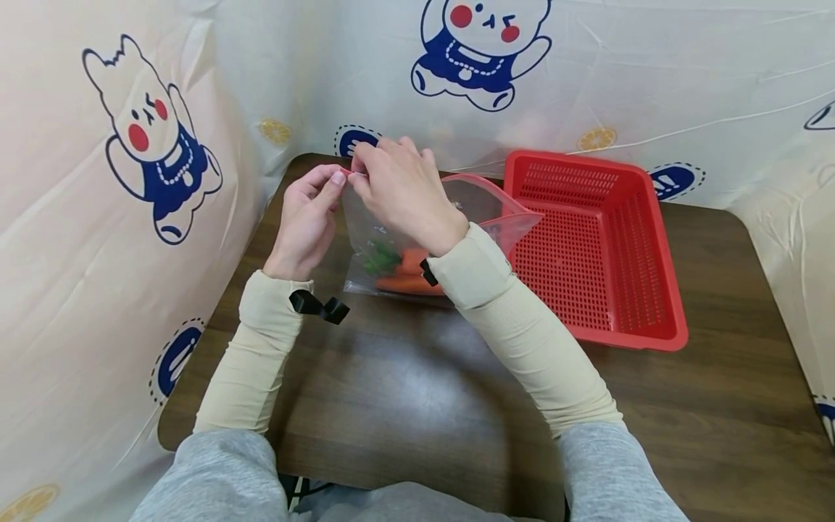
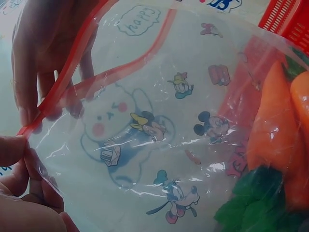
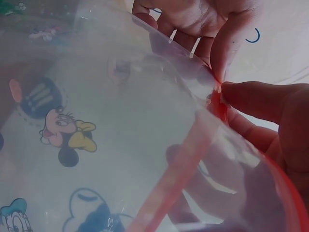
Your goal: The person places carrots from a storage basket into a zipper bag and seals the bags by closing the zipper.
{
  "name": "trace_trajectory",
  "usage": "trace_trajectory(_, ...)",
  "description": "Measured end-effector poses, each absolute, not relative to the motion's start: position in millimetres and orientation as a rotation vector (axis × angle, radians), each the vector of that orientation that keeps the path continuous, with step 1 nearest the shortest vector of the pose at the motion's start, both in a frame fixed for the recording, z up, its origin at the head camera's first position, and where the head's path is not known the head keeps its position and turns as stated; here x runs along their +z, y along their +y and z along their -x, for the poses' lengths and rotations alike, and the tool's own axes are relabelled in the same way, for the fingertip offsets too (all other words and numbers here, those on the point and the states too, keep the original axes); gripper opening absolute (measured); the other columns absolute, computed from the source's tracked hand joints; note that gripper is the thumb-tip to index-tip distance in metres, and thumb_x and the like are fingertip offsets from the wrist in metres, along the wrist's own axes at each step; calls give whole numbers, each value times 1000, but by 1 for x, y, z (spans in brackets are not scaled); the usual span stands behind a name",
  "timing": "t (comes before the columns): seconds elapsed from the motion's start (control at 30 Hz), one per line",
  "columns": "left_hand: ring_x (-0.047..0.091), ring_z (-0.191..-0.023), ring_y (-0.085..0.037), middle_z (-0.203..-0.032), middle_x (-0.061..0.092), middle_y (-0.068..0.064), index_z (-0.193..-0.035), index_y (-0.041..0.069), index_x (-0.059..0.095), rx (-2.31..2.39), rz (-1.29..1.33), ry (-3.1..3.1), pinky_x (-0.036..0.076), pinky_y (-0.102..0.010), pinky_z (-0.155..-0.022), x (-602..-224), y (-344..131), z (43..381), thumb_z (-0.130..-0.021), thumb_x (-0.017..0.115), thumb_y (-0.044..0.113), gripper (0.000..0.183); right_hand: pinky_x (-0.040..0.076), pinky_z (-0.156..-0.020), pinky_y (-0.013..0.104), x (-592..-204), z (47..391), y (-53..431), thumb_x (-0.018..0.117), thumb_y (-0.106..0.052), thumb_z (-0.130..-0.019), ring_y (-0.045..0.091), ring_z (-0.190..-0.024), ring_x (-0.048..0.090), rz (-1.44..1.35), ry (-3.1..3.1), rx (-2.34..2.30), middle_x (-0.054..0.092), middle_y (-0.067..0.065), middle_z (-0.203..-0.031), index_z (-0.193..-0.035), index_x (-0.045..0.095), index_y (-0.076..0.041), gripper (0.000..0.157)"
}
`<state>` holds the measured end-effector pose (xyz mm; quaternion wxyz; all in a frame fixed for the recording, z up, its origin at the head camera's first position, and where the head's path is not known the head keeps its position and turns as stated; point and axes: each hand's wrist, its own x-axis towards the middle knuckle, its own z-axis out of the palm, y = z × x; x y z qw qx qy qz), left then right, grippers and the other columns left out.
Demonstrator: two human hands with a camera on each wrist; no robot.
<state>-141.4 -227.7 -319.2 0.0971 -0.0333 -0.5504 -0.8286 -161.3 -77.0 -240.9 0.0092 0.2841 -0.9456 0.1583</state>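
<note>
A clear zip bag with cartoon prints and a red zip strip stands on the table, its mouth gaping toward the right. Orange carrots with green tops lie in its bottom. My left hand pinches the bag's upper left corner between thumb and fingers. Right beside it, my right hand pinches the red strip near that same corner, thumb tip close to the left thumb in the right wrist view. Part of the bag is hidden behind my right hand and forearm.
A red plastic basket with slotted walls stands right of the bag, with nothing seen in it. Both are on a dark wooden table. A white printed curtain surrounds the table at the back and sides.
</note>
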Motion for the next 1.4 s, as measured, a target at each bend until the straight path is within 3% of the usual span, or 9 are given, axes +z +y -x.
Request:
trace_trajectory(0.77,43,-89,-15,-89,55,-2,-92,5,66,-2445,3,-1618,33,-23,-77,-321,-225,144,-97,55,9,13,39,-86,36,-241,168,-57,46,-29,-96,19,-98,48,-893,-2986,439,61,-2,-104,-102,64,-22,20)
trace_trajectory(1.4,45,-87,-14,-87,53,-2,-91,5,66,-2415,-19,-1599,33,-23,-76,-318,-222,145,-97,54,8,13,37,-84,38,-238,171,-37,51,-33,-92,20,-101,45,-796,-3062,442,56,-1,-95,-90,60,-21,15)
